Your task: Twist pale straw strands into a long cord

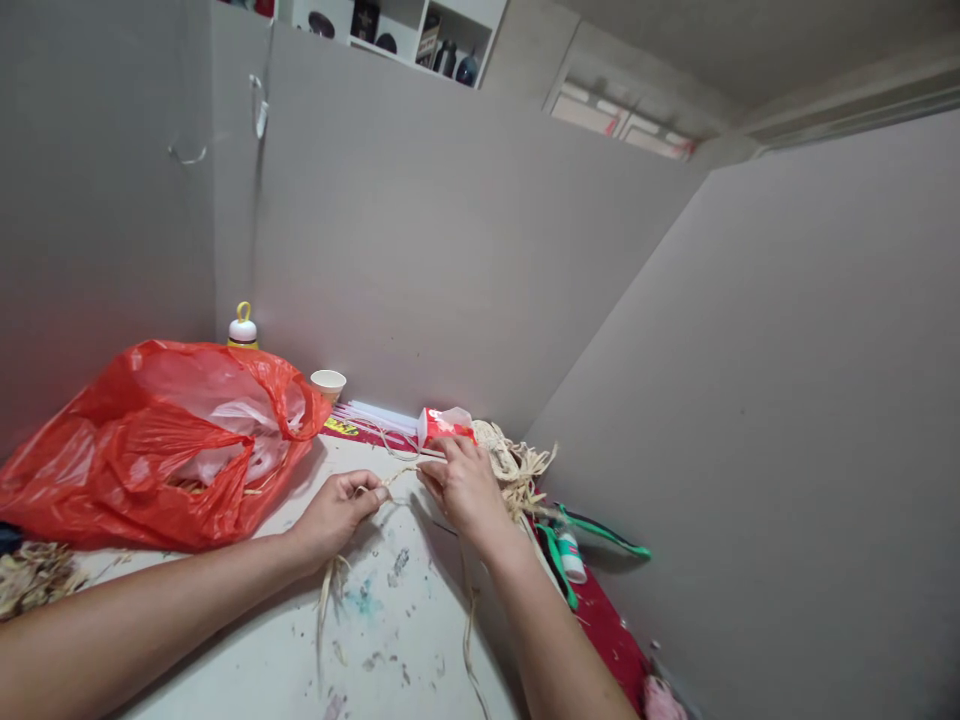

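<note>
A thin, pale straw-coloured braided cord [401, 472] spans the short gap between my two hands above the stained white board. My left hand [341, 512] pinches one end of it between thumb and fingers, and loose fibre strands [327, 600] hang below that hand. My right hand [466, 490] is closed on the other end, its fingertips pressed together. A long strand [470, 640] trails down beside the right wrist. Just beyond the right hand lies a bundle of woven straw [517, 465] with frayed ends, partly hidden by the hand.
An orange-red plastic bag [142, 460] bulges at the left, near a yellow-and-white bottle [242, 330] and a paper cup [328, 384]. Behind the hands are a red-and-white packet [442, 424] and pale sticks [375, 415]. Green-handled pliers [555, 560] and a small white bottle [571, 558] lie right. Grey partitions enclose the table.
</note>
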`<state>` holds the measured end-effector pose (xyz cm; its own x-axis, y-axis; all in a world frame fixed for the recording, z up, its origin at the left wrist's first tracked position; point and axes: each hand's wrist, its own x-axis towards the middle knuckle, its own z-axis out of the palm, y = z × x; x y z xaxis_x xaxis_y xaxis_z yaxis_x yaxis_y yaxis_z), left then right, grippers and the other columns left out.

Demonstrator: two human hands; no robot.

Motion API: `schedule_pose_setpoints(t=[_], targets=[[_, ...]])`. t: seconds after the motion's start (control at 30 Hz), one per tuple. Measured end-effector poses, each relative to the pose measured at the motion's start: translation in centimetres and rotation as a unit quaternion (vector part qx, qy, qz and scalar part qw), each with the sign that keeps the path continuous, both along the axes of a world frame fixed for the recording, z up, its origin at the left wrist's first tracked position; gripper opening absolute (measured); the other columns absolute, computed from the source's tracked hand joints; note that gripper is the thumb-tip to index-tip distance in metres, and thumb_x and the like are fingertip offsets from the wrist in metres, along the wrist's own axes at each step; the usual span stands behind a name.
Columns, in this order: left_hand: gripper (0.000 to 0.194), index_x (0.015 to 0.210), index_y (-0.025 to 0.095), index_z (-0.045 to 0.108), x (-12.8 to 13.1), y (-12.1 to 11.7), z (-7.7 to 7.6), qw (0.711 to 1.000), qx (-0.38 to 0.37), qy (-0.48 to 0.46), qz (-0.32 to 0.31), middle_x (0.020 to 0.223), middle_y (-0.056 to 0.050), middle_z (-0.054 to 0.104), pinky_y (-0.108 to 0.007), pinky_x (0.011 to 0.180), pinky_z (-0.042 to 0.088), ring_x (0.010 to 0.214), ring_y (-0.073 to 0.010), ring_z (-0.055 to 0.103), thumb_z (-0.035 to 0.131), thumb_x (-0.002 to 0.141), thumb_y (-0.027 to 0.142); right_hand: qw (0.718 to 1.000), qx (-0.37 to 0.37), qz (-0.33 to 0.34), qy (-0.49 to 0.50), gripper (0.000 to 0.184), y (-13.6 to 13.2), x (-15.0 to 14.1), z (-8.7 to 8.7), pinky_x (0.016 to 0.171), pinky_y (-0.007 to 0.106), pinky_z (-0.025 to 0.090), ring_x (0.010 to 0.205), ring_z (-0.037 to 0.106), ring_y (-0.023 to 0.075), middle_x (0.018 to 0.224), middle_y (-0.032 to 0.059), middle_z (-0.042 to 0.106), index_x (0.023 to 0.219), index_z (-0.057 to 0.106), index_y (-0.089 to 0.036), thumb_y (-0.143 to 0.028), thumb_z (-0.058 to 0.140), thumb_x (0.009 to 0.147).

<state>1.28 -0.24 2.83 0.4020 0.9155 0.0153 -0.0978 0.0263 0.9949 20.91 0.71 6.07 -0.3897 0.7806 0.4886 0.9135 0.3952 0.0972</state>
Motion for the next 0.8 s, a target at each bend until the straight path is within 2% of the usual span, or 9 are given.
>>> schedule_pose_setpoints(t=[0.07, 0.17, 0.3, 0.43, 0.53, 0.63, 0.73, 0.8], targets=[[0.036, 0.071, 0.016, 0.054, 0.1, -0.2, 0.1, 1.000, 0.000, -0.005, 0.004, 0.044, 0.010, 0.032, -0.018, 0.041, 0.019, 0.038, -0.0037, 0.024, 0.064, 0.071, 0.051, 0.999, -0.003, 0.000, 0.032, 0.025, 0.1, -0.1, -0.3, 0.070, 0.033, 0.041, 0.083, 0.053, 0.0220, 0.087, 0.0099, 0.061, 0.072, 0.071, -0.021, -0.026, 0.051, 0.087], [0.035, 0.073, 0.015, 0.056, 0.2, -0.3, 0.0, 1.000, -0.006, -0.004, 0.000, 0.043, 0.009, 0.039, -0.019, 0.038, 0.016, 0.035, -0.0028, 0.022, 0.062, 0.072, 0.050, 0.986, 0.022, 0.018, 0.164, 0.023, 0.3, -0.3, -0.4, 0.064, 0.028, 0.042, 0.071, 0.054, 0.0173, 0.081, 0.0074, 0.059, 0.086, 0.071, -0.020, -0.025, 0.048, 0.088], [0.034, 0.079, 0.016, 0.053, 0.2, -0.3, -0.6, 0.997, -0.030, -0.044, -0.053, 0.061, 0.002, 0.062, -0.019, 0.034, 0.015, 0.032, -0.0017, 0.023, 0.060, 0.074, 0.049, 0.929, 0.017, 0.082, 0.360, 0.018, -0.2, -1.2, 0.2, 0.065, 0.026, 0.046, 0.076, 0.059, 0.0169, 0.088, 0.0062, 0.063, 0.089, 0.069, -0.021, -0.023, 0.052, 0.084], [0.034, 0.085, 0.016, 0.053, 0.0, -0.1, -0.7, 0.990, -0.070, -0.087, -0.088, 0.064, 0.002, 0.062, -0.018, 0.033, 0.014, 0.031, -0.0006, 0.021, 0.062, 0.073, 0.047, 0.870, -0.057, 0.119, 0.474, 0.009, -1.2, -2.7, 0.9, 0.065, 0.029, 0.049, 0.074, 0.060, 0.0178, 0.082, 0.0051, 0.064, 0.081, 0.066, -0.020, -0.024, 0.058, 0.078], [0.036, 0.088, 0.014, 0.055, -0.2, 0.0, -0.1, 0.979, -0.109, -0.121, -0.123, 0.061, 0.004, 0.058, -0.018, 0.035, 0.010, 0.032, 0.0008, 0.016, 0.064, 0.072, 0.045, 0.826, -0.122, 0.158, 0.527, 0.007, -2.0, -3.4, 1.4, 0.067, 0.031, 0.052, 0.077, 0.061, 0.0190, 0.084, 0.0057, 0.064, 0.077, 0.065, -0.019, -0.025, 0.062, 0.075], [0.038, 0.098, 0.015, 0.055, -0.6, 0.1, 0.5, 0.971, -0.131, -0.145, -0.139, 0.061, 0.005, 0.056, -0.018, 0.036, 0.006, 0.035, 0.0009, 0.014, 0.065, 0.072, 0.040, 0.805, -0.178, 0.183, 0.536, 0.009, -2.4, -3.4, 1.8, 0.064, 0.030, 0.052, 0.076, 0.060, 0.0184, 0.085, 0.0055, 0.063, 0.074, 0.065, -0.019, -0.028, 0.065, 0.074], [0.047, 0.117, 0.019, 0.049, -0.9, 0.3, 0.9, 0.973, -0.106, -0.164, -0.120, 0.063, 0.005, 0.057, -0.018, 0.036, 0.007, 0.036, -0.0004, 0.014, 0.062, 0.076, 0.037, 0.795, -0.227, 0.184, 0.532, 0.014, -2.3, -2.8, 1.9, 0.062, 0.029, 0.052, 0.074, 0.059, 0.0175, 0.084, 0.0058, 0.064, 0.071, 0.069, -0.019, -0.032, 0.065, 0.076], [0.048, 0.120, 0.017, 0.048, -1.0, 0.6, 0.9, 0.980, -0.069, -0.164, -0.092, 0.062, 0.004, 0.058, -0.017, 0.036, 0.010, 0.036, -0.0012, 0.016, 0.059, 0.078, 0.037, 0.782, -0.254, 0.178, 0.540, 0.018, -2.0, -2.4, 1.7, 0.061, 0.029, 0.051, 0.073, 0.059, 0.0175, 0.080, 0.0063, 0.064, 0.072, 0.070, -0.018, -0.034, 0.064, 0.078]])
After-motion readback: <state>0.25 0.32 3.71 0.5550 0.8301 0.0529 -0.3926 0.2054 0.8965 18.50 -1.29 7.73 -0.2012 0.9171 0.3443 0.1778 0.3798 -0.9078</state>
